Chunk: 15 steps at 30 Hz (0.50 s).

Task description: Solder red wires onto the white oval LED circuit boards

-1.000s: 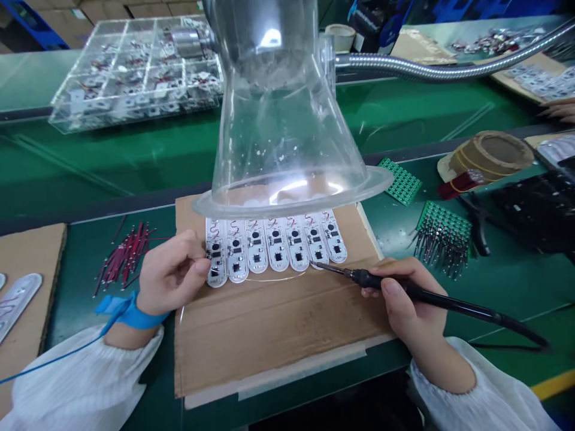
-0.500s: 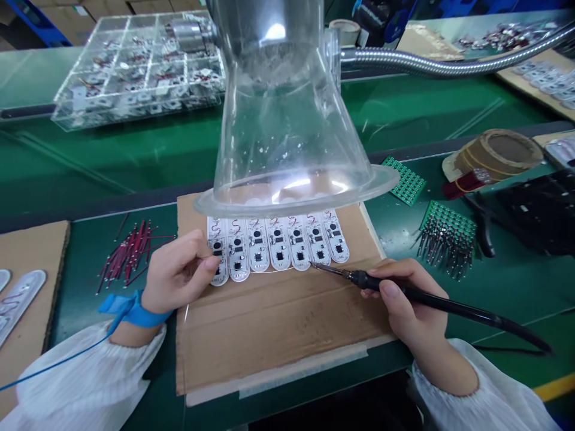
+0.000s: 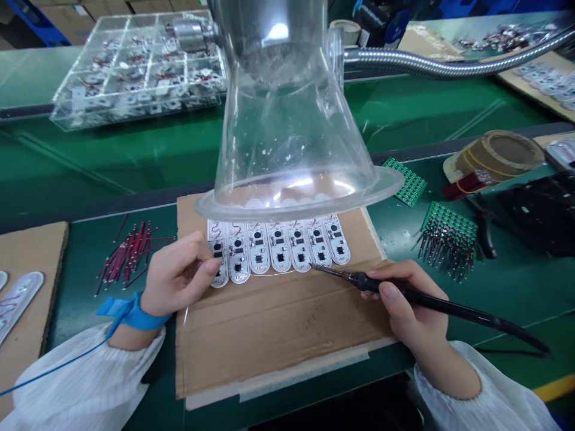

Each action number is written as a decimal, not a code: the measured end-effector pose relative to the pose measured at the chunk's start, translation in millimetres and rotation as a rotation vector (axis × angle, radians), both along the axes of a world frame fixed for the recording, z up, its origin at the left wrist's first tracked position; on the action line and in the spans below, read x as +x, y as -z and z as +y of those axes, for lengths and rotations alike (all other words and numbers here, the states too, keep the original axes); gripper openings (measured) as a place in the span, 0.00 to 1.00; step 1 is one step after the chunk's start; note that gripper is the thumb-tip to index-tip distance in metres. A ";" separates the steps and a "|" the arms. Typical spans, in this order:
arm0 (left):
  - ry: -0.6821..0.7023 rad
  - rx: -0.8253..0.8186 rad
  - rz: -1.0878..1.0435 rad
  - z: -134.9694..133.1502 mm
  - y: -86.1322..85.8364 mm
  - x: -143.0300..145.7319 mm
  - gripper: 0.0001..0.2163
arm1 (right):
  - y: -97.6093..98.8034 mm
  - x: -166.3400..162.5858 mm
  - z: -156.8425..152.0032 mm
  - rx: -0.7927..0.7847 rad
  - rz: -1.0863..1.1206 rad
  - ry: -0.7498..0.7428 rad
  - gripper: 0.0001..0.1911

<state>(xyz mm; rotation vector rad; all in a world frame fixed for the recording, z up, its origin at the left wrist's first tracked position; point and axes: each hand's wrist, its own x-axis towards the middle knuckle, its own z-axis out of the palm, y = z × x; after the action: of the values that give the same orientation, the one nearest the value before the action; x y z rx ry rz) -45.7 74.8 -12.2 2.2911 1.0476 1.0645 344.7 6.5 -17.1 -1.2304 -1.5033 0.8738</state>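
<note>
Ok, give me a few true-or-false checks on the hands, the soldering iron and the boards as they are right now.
1. The right hand grips the soldering iron. True.
2. The left hand, at the left end of the row of white boards, pinches a thin wire. True.
3. The iron's tip touches the leftmost board. False: it sits at the boards' lower edge, toward the row's right end.
4. The boards lie on the bare green table. False: they lie on a cardboard sheet.
5. A clear hood hangs over the boards. True.
6. The red wires lie right of the cardboard. False: they lie left of it.
</note>
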 end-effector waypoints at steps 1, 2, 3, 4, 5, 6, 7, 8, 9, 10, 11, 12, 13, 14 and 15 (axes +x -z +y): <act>0.003 0.002 0.000 0.2 -0.1 0.2 0.10 | 0.1 0.2 0.1 -0.004 -0.002 -0.003 0.03; 0.004 0.004 0.001 0.6 -0.3 0.5 0.10 | 0.1 0.4 0.1 -0.004 -0.003 -0.006 0.03; 0.005 0.005 0.004 1.0 -0.5 0.8 0.10 | 0.1 0.6 0.1 -0.004 -0.004 -0.008 0.03; 0.008 0.008 0.008 1.5 -0.8 1.1 0.10 | 0.1 0.7 0.0 -0.001 -0.004 -0.010 0.03; 0.012 0.012 0.014 1.9 -1.2 1.5 0.10 | 0.1 0.7 -0.2 -0.001 -0.004 -0.011 0.03; 0.017 0.018 0.019 2.3 -1.7 2.0 0.10 | 0.3 0.8 -0.5 -0.001 -0.004 -0.011 0.03; 0.022 0.025 0.023 2.6 -2.2 2.5 0.10 | 0.5 1.0 -0.8 -0.003 -0.003 -0.010 0.04; 0.026 0.031 0.028 2.8 -2.7 3.0 0.10 | 1.1 1.3 -1.1 -0.004 -0.001 -0.008 0.04; 0.027 0.035 0.031 2.8 -3.1 3.4 0.10 | 1.8 1.6 -1.5 -0.005 0.000 -0.006 0.04; 0.027 0.034 0.032 2.8 -3.4 3.6 0.10 | 2.8 2.1 -1.8 -0.004 0.002 -0.003 0.04; 0.028 0.033 0.028 2.7 -3.5 3.7 0.10 | 3.8 2.6 -2.1 -0.001 0.009 0.002 0.04; 0.029 0.031 0.021 2.5 -3.5 3.7 0.10 | 4.9 3.0 -2.2 0.004 0.023 0.007 0.04; 0.030 0.032 0.013 2.4 -3.4 3.6 0.10 | 5.9 3.3 -2.2 0.009 0.045 0.014 0.04; 0.031 0.033 0.006 2.3 -3.3 3.6 0.10 | 6.6 3.4 -2.1 0.012 0.069 0.024 0.05; 0.030 0.035 0.003 2.2 -3.3 3.5 0.11 | 6.9 3.4 -1.9 0.010 0.090 0.034 0.05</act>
<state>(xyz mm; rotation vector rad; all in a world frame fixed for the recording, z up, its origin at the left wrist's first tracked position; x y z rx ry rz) -42.2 77.0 -8.9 2.3287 1.0000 1.0764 348.0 4.7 -24.0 -1.1906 -1.4098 0.8859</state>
